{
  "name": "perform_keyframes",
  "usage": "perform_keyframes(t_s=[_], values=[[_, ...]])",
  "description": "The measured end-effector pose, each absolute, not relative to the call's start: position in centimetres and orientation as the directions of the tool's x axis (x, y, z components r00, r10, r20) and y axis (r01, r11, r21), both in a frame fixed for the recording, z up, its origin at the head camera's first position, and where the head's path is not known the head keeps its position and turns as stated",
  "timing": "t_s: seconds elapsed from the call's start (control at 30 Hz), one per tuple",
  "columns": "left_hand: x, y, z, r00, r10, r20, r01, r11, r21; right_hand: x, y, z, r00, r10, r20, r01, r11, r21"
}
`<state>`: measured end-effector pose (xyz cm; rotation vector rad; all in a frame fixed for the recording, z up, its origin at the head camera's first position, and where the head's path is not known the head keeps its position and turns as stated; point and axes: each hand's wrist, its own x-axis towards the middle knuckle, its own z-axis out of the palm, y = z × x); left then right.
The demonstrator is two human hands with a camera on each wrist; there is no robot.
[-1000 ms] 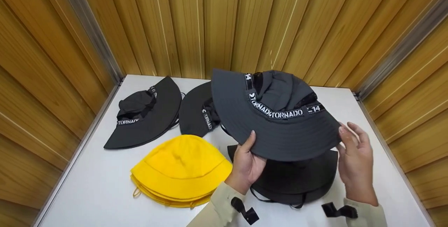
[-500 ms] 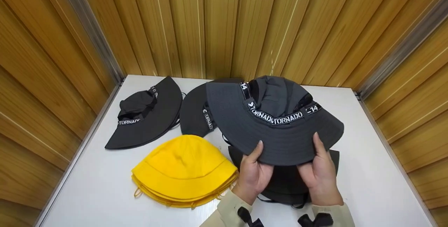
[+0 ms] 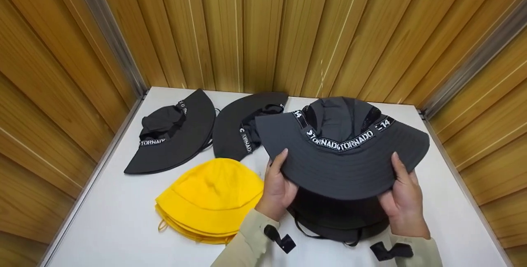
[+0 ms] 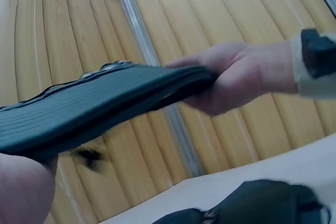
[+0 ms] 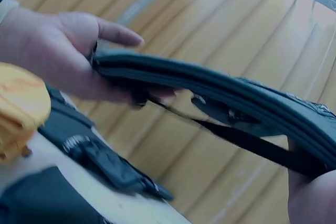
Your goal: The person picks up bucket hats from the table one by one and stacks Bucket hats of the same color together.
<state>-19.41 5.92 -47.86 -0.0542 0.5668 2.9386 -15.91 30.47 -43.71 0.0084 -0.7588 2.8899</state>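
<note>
A dark grey bucket hat (image 3: 333,172) with a white-lettered TORNADO band is held up by both hands, crown toward the back. My left hand (image 3: 279,193) grips the brim's left side, thumb on top and fingers underneath. On the right side my right hand (image 3: 405,201) pinches the brim the same way. Seen edge-on in the right wrist view, the brim (image 5: 210,85) shows several layers, and a black strap (image 5: 247,139) hangs beneath. Below the held hat, a black bucket hat (image 3: 341,213) with a cord lies on the table, partly hidden.
Stacked yellow bucket hats (image 3: 210,201) lie left of my left hand. Behind them are two dark TORNADO hats, one at the far left (image 3: 185,147) and one in the middle (image 3: 230,131). Wood-patterned walls (image 3: 263,32) enclose the white table (image 3: 103,217) at back and sides.
My right hand, earlier at the brim's right edge, came inward to grip its front, then shifted right again. The held hat has lowered and moved right, uncovering more of the middle hat.
</note>
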Motion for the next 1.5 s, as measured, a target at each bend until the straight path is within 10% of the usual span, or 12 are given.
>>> perform_keyframes(t_s=[0.3,0.73,1.07,1.5], values=[[-20.9,5.5,-50.3,-0.981,0.134,-0.144,-0.196,-0.728,0.657,-16.7,32.6,-45.6,-0.897,0.415,-0.153,-0.178,-0.655,-0.734],[-21.4,4.5,-51.7,-0.972,0.016,-0.232,-0.232,0.004,0.973,-14.8,35.3,-51.6,-0.796,0.581,-0.169,0.237,0.042,-0.971],[-22.6,3.9,-50.6,-0.988,0.101,-0.113,-0.018,0.665,0.747,-13.9,36.3,-52.9,-0.829,0.556,-0.065,0.400,0.506,-0.764],[-23.3,4.1,-50.9,-0.973,0.135,-0.186,0.033,0.882,0.470,-14.2,36.0,-53.4,-0.864,0.496,-0.082,0.452,0.695,-0.560]])
